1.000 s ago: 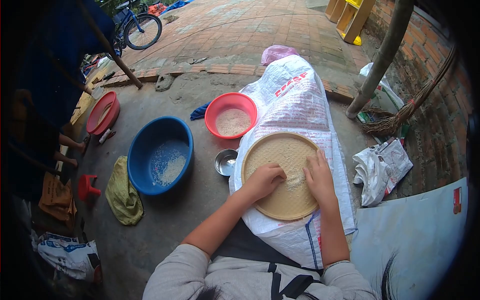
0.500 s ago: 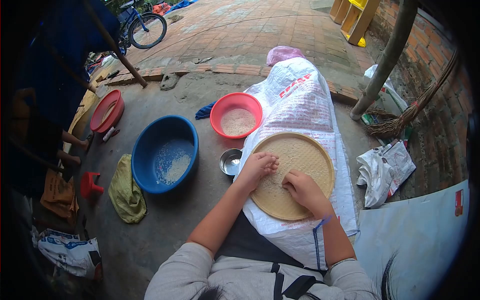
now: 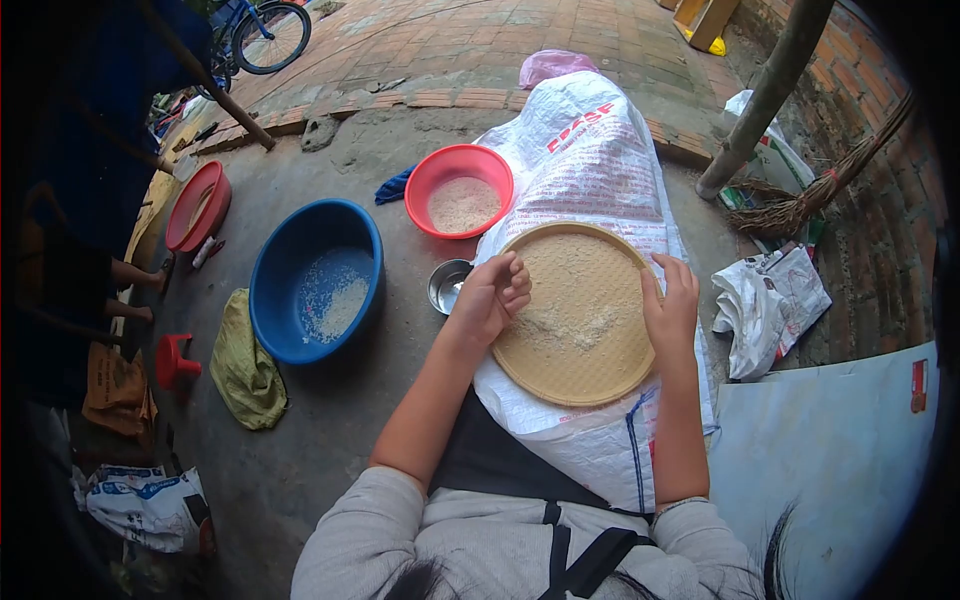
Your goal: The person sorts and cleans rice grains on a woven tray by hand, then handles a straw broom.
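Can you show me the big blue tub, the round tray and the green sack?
Blue tub (image 3: 300, 236), head view: bare inside wall.
Round tray (image 3: 575, 378), head view: woven bottom, near the edge closest to the person.
Green sack (image 3: 247, 366), head view: middle of its crumpled side.

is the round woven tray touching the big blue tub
Apart: the head view shows bare floor and a metal bowl between tray and tub.

We're in what looks like a home's yard, brick paving (image 3: 430, 50) meeting grey floor (image 3: 325, 430). There's a bicycle (image 3: 258, 24), a straw broom (image 3: 800, 210) by the brick wall (image 3: 845, 85), and we've got a blue basin (image 3: 295, 235) and woven tray (image 3: 575, 375)!
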A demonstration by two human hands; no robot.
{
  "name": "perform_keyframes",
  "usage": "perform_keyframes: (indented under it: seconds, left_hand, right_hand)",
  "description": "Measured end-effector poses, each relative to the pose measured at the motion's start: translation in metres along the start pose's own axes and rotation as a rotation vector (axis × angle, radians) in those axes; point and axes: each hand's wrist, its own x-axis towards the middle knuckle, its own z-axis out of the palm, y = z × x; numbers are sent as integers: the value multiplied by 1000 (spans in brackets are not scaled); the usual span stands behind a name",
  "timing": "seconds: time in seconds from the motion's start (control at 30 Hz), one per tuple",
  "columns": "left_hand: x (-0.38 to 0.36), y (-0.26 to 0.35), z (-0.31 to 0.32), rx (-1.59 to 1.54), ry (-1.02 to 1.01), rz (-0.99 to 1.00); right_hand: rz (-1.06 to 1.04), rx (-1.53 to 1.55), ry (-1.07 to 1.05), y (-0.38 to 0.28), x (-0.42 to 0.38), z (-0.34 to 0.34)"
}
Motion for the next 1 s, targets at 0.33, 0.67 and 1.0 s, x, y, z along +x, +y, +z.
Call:
perform_keyframes:
  seconds: [0.33,0.67,1.0]
  left_hand:
    - [33,25,-200,1394,733,401]
    - [-42,12,-49,724,194,300]
    - [-108,88,-76,380,544,556]
  right_hand:
    - [576,57,-386,57,-23,12]
    - [780,778,-212,41,-9,29]
    - [670,1090,-628,-72,24,29]
